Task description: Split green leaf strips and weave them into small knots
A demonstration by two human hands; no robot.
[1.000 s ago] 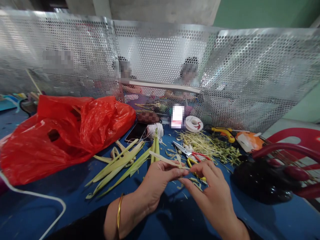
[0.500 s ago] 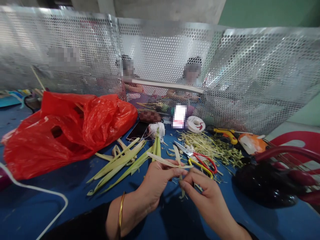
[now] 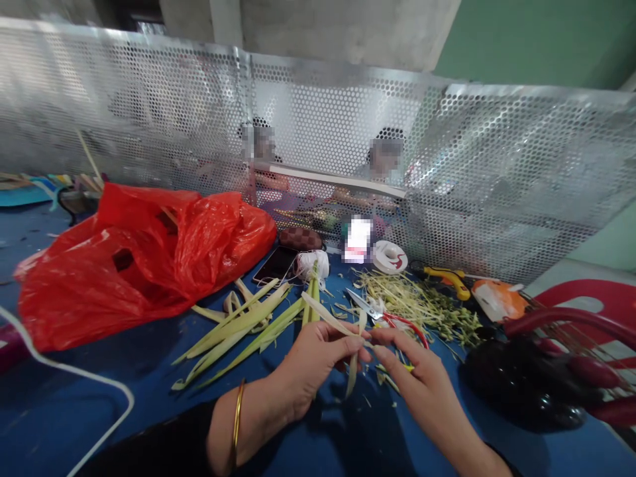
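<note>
Pale strips of leaf [image 3: 325, 313], crossed over one another, are pinched between the thumb and fingers of my left hand [image 3: 315, 354]. One strip points up and left, and another hangs below my fingers. My right hand [image 3: 420, 374] has its thumb and index finger closed at the right end of a strip, close to my left fingertips. Behind my hands lie scissors [image 3: 366, 305] with red and yellow handles, partly covered by my right hand. Long green-yellow leaves [image 3: 243, 324] are spread on the blue table [image 3: 163, 404] to the left.
A red plastic bag [image 3: 149, 265] fills the left. Further back are a dark phone [image 3: 275, 264], a ball of white string [image 3: 314, 265], a lit screen [image 3: 358, 240], a white spool [image 3: 390, 257] and dried plant stems [image 3: 402, 295]. Two people sit behind the perforated metal screen [image 3: 328, 112].
My right fingers have moved from the lower strip to the strip end at the right. The lower strip now hangs free below my left hand. The view has tilted slightly.
</note>
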